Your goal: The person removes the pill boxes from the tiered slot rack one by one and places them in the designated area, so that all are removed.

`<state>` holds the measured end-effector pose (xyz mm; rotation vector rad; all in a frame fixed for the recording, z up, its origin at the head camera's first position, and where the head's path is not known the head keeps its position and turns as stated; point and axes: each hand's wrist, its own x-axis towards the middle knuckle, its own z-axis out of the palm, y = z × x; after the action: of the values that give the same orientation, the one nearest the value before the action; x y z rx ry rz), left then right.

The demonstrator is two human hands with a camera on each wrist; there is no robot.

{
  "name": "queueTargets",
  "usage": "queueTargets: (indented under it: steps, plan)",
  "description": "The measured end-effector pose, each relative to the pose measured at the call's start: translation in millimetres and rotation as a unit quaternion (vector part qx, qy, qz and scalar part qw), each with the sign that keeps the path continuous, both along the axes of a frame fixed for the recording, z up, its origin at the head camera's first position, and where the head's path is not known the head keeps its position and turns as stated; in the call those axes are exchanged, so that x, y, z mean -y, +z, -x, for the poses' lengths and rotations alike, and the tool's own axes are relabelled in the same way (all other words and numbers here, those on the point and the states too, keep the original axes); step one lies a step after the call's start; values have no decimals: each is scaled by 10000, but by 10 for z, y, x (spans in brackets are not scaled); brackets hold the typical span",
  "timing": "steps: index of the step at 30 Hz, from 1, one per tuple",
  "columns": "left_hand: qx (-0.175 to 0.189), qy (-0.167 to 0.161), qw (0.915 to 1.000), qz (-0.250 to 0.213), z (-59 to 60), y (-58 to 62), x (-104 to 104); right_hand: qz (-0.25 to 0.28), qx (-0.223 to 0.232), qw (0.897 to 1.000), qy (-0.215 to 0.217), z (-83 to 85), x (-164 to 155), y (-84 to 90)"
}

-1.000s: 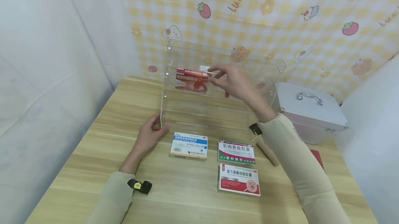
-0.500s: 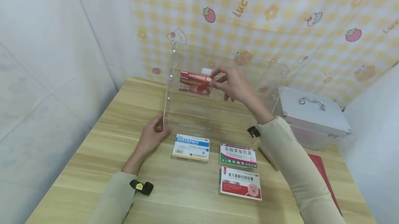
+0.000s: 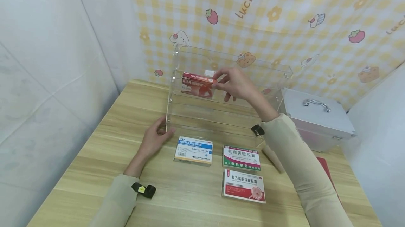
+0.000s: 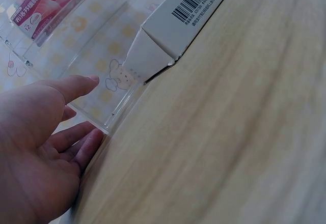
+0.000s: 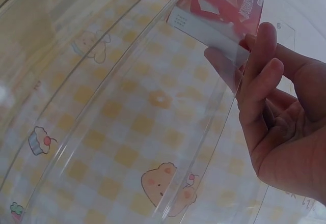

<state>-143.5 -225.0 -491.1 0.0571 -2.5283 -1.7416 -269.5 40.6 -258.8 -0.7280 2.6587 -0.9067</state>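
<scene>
A red medicine box (image 3: pixel 197 87) stands upright on an upper tier of the clear acrylic rack (image 3: pixel 209 112), toward its left side. My right hand (image 3: pixel 234 83) pinches the box's right end between thumb and fingers. In the right wrist view the red and white box (image 4: pixel 46 10) also appears, through the clear plastic, from the left wrist camera's side. Low on the rack's left side panel, my left hand (image 3: pixel 154 139) grips the edge, thumb in front and fingers behind.
In front of the rack lie a blue and white medicine box (image 3: pixel 193 150), a green and white one (image 3: pixel 241 157) and a red and white one (image 3: pixel 244 186). A silver case (image 3: pixel 317 111) stands at the right. Behind hangs a yellow checked cloth (image 3: pixel 278 26).
The head view has shifted slightly. My right hand keeps its pinch on the red medicine box, which sits slightly lower against the rack. My left hand stays on the side panel.
</scene>
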Motion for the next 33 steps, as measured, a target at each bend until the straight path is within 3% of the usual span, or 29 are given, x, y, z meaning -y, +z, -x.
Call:
queueTargets:
  steps: [12,33]
  plan:
    - [-41,-30,10000,17,5,-6,-20,487,8,9987,-165,7,-57,-38]
    - [-37,-84,9999,46,2,-18,-13,844,-776,9916,-599,-72,-97,152]
